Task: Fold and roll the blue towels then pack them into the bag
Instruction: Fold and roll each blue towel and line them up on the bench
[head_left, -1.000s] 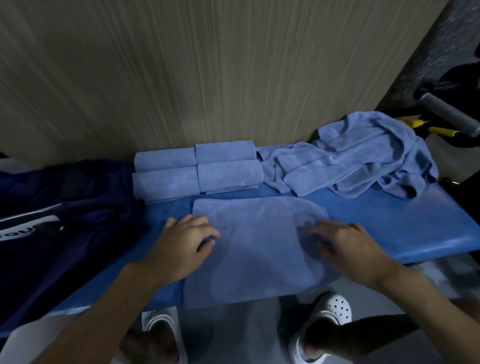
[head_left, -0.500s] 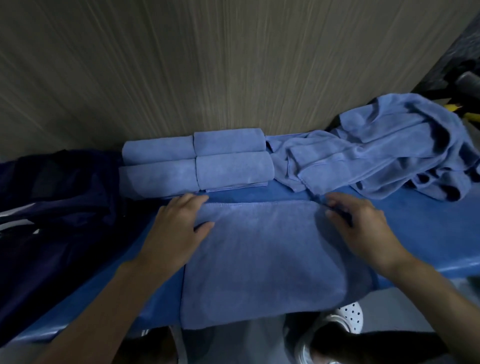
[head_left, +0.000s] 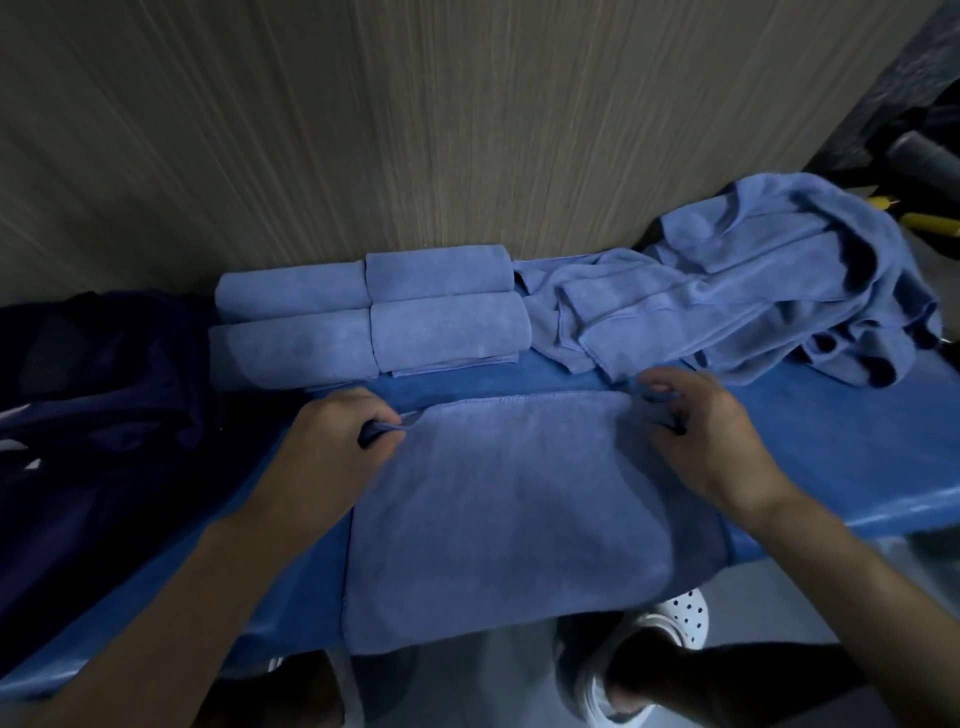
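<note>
Pinching flat towel (head_left: 493, 499) — bag (head_left: 104, 395) print illegible, perhaps lettering.

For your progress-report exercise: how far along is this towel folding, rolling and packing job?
Done: four rolled towels lie by the wall. In hand: the left hand and right hand pinch the far corners of a flat towel. Left: rolling it, working through the heap of loose towels, and packing every roll into the dark bag.
</note>
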